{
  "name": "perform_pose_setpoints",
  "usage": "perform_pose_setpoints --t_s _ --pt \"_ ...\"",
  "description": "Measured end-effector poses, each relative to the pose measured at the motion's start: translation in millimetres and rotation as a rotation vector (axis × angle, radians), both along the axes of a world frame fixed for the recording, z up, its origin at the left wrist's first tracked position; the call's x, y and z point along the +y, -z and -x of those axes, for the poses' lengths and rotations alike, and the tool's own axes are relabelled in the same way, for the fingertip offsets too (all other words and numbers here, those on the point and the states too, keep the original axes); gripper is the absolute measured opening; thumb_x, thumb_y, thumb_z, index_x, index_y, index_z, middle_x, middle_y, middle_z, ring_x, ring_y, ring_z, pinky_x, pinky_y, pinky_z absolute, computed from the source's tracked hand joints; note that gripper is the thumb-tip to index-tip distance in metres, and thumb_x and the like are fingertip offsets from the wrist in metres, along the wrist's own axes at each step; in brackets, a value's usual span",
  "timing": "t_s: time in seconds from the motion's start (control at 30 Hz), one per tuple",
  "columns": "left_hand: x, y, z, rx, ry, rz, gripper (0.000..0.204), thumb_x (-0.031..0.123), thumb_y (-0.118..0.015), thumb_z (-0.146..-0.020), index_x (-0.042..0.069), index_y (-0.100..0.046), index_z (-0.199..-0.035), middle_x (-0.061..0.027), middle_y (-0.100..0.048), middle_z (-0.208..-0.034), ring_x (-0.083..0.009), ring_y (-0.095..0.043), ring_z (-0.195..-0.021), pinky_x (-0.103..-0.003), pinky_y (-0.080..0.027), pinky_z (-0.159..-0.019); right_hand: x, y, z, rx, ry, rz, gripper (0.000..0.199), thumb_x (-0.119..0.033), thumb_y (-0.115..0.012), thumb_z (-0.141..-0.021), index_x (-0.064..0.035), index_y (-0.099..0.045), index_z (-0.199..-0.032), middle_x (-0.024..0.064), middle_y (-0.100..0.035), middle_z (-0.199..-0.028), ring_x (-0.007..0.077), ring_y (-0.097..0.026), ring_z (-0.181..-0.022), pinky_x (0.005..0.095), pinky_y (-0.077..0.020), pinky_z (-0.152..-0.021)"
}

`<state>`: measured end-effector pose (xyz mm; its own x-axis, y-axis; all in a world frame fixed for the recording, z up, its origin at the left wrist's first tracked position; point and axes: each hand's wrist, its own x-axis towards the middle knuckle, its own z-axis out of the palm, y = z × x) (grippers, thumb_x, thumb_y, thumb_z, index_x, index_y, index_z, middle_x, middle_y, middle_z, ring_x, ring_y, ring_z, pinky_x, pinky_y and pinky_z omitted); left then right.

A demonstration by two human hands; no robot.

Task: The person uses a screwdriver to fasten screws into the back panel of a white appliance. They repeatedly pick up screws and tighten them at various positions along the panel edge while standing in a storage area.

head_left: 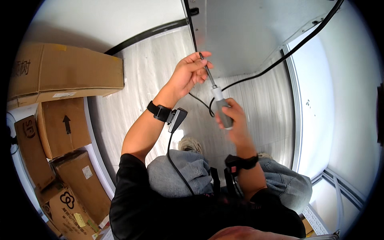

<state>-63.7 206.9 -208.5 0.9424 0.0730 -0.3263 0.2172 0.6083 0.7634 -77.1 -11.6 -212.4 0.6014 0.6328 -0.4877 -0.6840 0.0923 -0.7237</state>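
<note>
A screwdriver with a grey and white handle and a long metal shaft slants up and left in front of me. My right hand, slightly blurred, is wrapped round its handle. Near the tip, my left hand pinches the shaft between thumb and fingers. The tip points at the lower left edge of a grey metal cabinet panel; whether it touches a screw there I cannot tell. Behind the screwdriver, a black cable runs down from the upper right and loops on the floor.
Cardboard boxes are stacked along the left side. Pale wood-look flooring lies between them and the cabinet. A white wall stands on the right, with a metal rail at floor level. A thin cord hangs from the device on my left wrist.
</note>
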Motion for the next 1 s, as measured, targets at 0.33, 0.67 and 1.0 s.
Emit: perform_pose_setpoints --t_s 0.33,0.67,1.0 --pt "-63.8 -111.3 -32.9 -0.242 0.446 -0.071 0.028 0.020 -0.044 -0.098 -0.004 -0.050 -0.111 -0.0200 -0.060 -0.106 -0.0255 -0.067 -0.079 -0.030 -0.056 -0.062 -94.6 -191.2 -118.6 -0.566 -0.456 0.485 0.016 -0.017 -0.063 -0.081 -0.0086 -0.053 -0.091 -0.0027 -0.056 -0.065 0.0041 -0.050 -0.055 0.0188 -0.0344 -0.045" --pt "-229.5 -105.3 -110.4 -0.353 0.559 -0.098 0.037 0.032 -0.041 -0.098 0.000 -0.055 -0.111 -0.0141 -0.063 -0.097 -0.0221 -0.062 -0.079 -0.030 -0.050 -0.064 -259.4 -221.6 -166.8 -0.780 -0.407 0.674 0.021 -0.027 -0.061 -0.078 -0.0071 -0.058 -0.083 -0.0012 -0.055 -0.054 0.0038 -0.044 -0.040 0.0189 -0.0292 -0.037" --pt "-380.3 74.6 -187.8 -0.276 0.536 -0.902 0.020 0.011 -0.067 -0.082 0.003 -0.063 -0.100 -0.0054 -0.065 -0.087 -0.0145 -0.059 -0.078 -0.028 -0.049 -0.069 -434.6 14.5 -106.9 -0.307 0.717 0.283 0.015 -0.013 -0.052 -0.087 -0.0076 -0.050 -0.102 0.0067 -0.058 -0.072 0.0112 -0.051 -0.057 0.0218 -0.0404 -0.052"
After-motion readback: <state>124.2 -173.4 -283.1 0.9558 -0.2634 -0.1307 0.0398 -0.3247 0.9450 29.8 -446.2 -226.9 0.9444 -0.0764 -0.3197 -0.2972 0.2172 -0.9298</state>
